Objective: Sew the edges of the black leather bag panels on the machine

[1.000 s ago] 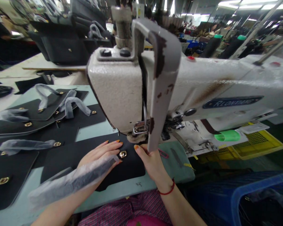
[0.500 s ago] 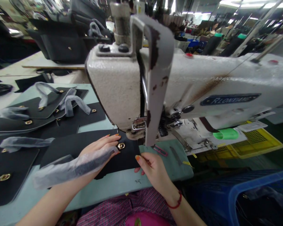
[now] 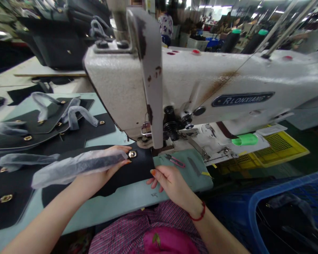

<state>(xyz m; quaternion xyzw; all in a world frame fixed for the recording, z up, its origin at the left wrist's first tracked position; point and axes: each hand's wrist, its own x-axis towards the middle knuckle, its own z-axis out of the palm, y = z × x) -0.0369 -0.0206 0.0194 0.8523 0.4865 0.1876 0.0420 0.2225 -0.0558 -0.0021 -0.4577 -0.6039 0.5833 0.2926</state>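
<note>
Our left hand lies flat, fingers spread, on the black panel just in front of the sewing machine, beside the gold clasp. Our right hand pinches the panel's near edge, below the machine's foot. A plastic strip drapes over our left wrist.
</note>
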